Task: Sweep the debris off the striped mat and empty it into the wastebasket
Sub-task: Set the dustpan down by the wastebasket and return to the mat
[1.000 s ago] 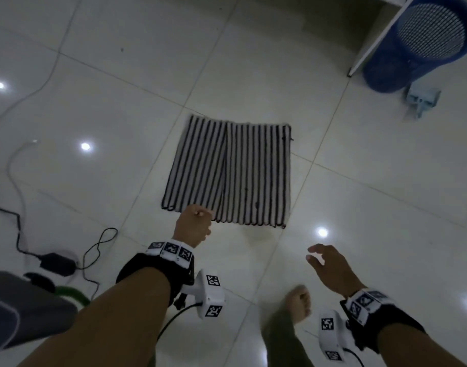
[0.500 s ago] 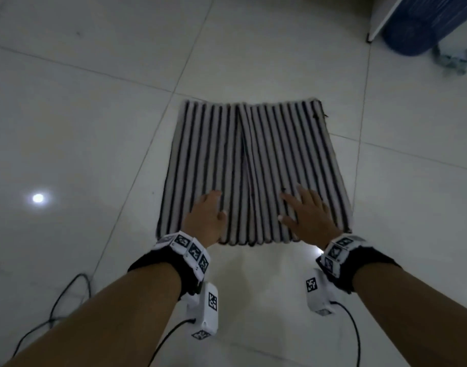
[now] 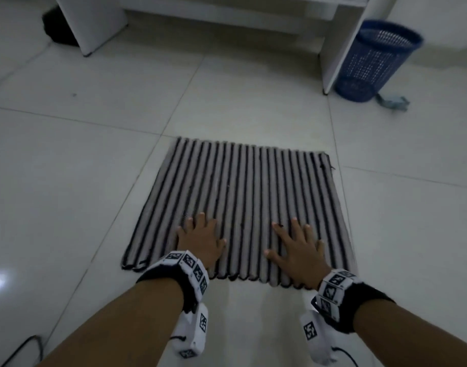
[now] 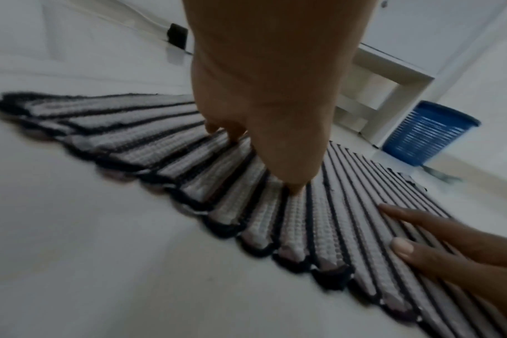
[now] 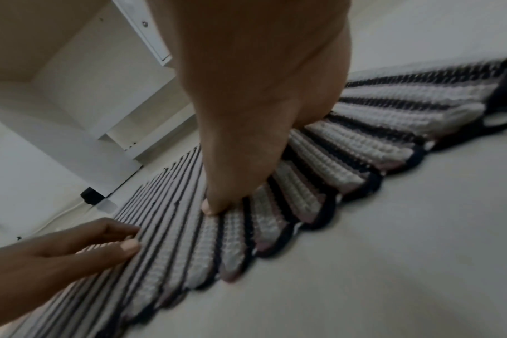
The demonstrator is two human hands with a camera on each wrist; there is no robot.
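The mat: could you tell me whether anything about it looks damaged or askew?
The mat lies flat under both hands, but its far right corner looks frayed, with dark loose threads sticking out. Nothing else stands out.

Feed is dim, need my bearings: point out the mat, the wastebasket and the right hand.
mat (image 3: pixel 243 181), head view, bare striped middle.
wastebasket (image 3: pixel 370 67), head view, blue mesh wall.
right hand (image 3: pixel 298 250), head view, back of the hand, flat on the mat.

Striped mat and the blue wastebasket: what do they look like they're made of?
The striped mat looks like thick woven or knitted yarn: raised pale ribs with a nubbly weave, dark lines between them, and looped scalloped ends. The wastebasket looks like moulded plastic with a slight sheen; its wall is a see-through perforated mesh under a solid rim.
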